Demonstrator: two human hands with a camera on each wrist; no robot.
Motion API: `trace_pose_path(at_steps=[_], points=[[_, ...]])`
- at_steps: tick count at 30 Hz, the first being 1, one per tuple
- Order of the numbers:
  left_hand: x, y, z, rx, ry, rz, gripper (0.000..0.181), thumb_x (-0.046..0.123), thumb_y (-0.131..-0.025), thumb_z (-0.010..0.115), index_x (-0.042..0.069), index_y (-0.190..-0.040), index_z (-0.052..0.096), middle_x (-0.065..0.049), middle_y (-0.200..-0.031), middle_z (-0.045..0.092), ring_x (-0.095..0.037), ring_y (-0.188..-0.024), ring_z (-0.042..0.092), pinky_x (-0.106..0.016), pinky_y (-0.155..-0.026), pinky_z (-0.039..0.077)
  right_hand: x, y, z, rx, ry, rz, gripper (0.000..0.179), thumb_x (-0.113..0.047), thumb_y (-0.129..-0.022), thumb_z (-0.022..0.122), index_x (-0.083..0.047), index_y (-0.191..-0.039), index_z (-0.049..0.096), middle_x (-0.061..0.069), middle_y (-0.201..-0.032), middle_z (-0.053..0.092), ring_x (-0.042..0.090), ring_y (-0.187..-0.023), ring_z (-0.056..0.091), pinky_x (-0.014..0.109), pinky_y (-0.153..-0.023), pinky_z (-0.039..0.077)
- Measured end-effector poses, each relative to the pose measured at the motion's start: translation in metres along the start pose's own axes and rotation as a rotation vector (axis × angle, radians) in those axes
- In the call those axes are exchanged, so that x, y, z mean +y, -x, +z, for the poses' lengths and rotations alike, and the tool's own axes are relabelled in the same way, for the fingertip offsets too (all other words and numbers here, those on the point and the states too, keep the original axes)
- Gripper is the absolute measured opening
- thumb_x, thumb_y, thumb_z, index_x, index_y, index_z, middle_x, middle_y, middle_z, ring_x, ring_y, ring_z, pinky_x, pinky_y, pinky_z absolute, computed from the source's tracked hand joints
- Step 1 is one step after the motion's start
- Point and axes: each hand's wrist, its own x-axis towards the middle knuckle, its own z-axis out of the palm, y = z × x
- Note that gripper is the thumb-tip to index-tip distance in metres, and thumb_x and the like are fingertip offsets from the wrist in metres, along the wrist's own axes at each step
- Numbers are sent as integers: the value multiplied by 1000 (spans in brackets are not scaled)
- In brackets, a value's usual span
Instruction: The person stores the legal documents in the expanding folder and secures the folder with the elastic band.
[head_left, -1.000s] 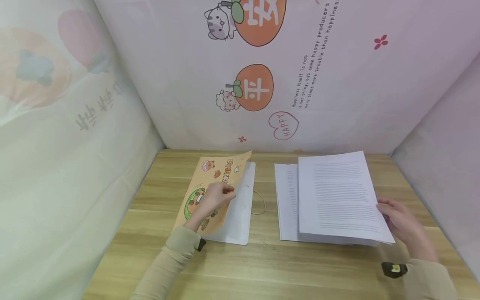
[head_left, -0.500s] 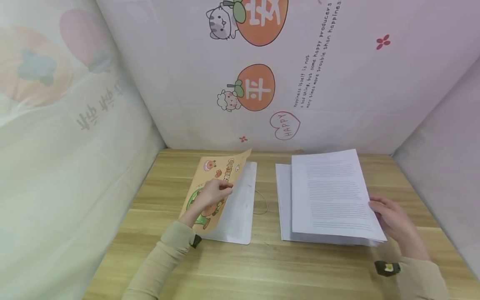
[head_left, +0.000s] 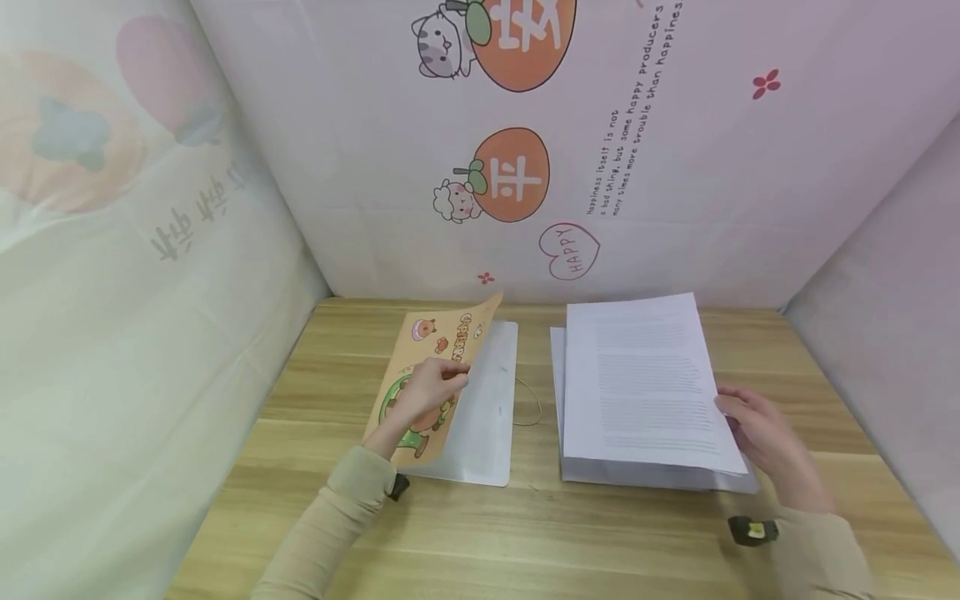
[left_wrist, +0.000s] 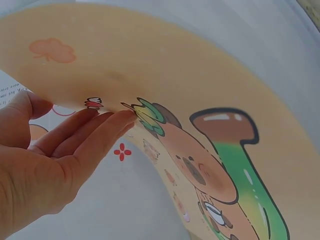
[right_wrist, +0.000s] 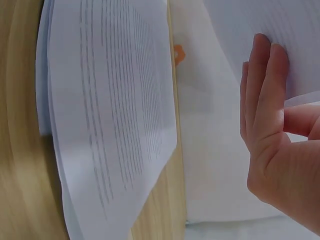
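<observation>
On the left lies a folder whose orange cartoon cover [head_left: 431, 350] is lifted partway, showing its white inside [head_left: 483, 417]. My left hand [head_left: 431, 387] pinches the cover's free edge; the left wrist view shows the thumb and fingers at that bowed edge. To the right, my right hand [head_left: 765, 433] grips the right edge of some printed sheets [head_left: 645, 383], raised over a stack of papers [head_left: 660, 475]. In the right wrist view the fingers lie under the held sheets [right_wrist: 305, 60], above the printed stack [right_wrist: 110, 100].
A thin cord loop [head_left: 536, 404] sticks out from the folder's right side onto the wooden table [head_left: 480, 542]. White printed cloth [head_left: 660, 233] hangs behind the table and along both sides.
My right hand has moved left with the held sheets, which now cover more of the stack below. The left hand keeps the cover raised, and the folder has shifted slightly right.
</observation>
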Motion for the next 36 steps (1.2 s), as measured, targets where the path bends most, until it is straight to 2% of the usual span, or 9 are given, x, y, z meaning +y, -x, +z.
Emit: trace_pose_path(at_steps=[3,9,17,23,28,33,36], points=[[0,0,0,2,-4,-5,37,17,-92,54,1,-122,69,-16,-130,67,-19,-99,69,-27,-81,57,-1,-2,9,15,15,17,28,-16,-105,44,-1,-128,37,-17,-91,67,1,-83,65,22,-70,55],[-2,-3,1,-9,10,-51,34,16,-94,57,3,-123,69,-13,-130,68,-22,-102,70,-29,-82,58,-5,-5,28,24,46,58,33,-17,-104,44,0,-131,36,-19,-91,65,0,-84,63,21,-72,55],[0,-1,0,-3,6,-41,33,16,-93,58,2,-121,70,-13,-127,69,-23,-106,70,-29,-82,58,-9,-7,48,20,84,66,44,-20,-105,44,5,-139,30,-20,-93,63,-1,-86,62,21,-74,55],[-2,-1,1,3,25,-44,33,15,-92,59,2,-120,71,-10,-128,69,-14,-90,67,-20,-70,52,-15,-9,62,20,94,79,45,-21,-105,42,4,-140,31,-21,-93,63,-1,-87,62,22,-74,54],[0,-1,0,12,32,-48,34,15,-91,58,2,-120,71,-11,-125,70,-13,-81,62,-19,-64,46,-18,-9,76,-13,82,71,47,-20,-105,42,7,-142,28,-20,-94,63,-1,-88,62,22,-75,55],[2,1,-1,20,43,-56,35,15,-91,57,4,-122,70,-11,-127,70,-13,-82,62,-20,-66,47,-18,-12,86,-17,118,68,54,-20,-106,39,11,-147,21,-19,-97,62,-1,-90,63,23,-77,55],[2,0,-1,25,44,-60,34,15,-92,58,5,-121,70,-12,-121,72,-12,-80,62,-20,-68,49,-17,-14,90,-22,119,63,56,-20,-106,39,12,-148,20,-18,-98,62,-1,-91,63,23,-77,56]])
